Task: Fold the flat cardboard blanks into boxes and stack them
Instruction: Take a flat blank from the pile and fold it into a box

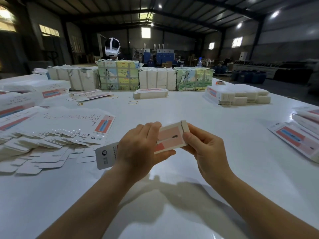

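Gripping a partly folded box (170,138) at frame centre, both hands are held above the white table (189,107). The left hand (138,150) is curled round the box's left half, fingers over the top face and thumb underneath. The right hand (205,145) is pinched on the box's right end, where an end flap (184,125) is seen standing up. The box's white, printed end (106,156) is seen projecting past the left wrist, toward lower left.

A fanned spread of flat blanks (57,130) is observed at the left of the frame, lying on the table. More blanks (296,138) are noted at the right edge. A neat stack of blanks (238,96) is located at upper right, and a smaller bundle (151,93) lies above centre. Rubber bands (133,102) are scattered near it. Wrapped bundles (119,75) are lined along the table's far edge in the upper part of the frame. Behind them a person wearing a white headset (112,48) is visible, and a water bottle (199,62) is seen further right. Whether the box's near end is closed cannot be determined.
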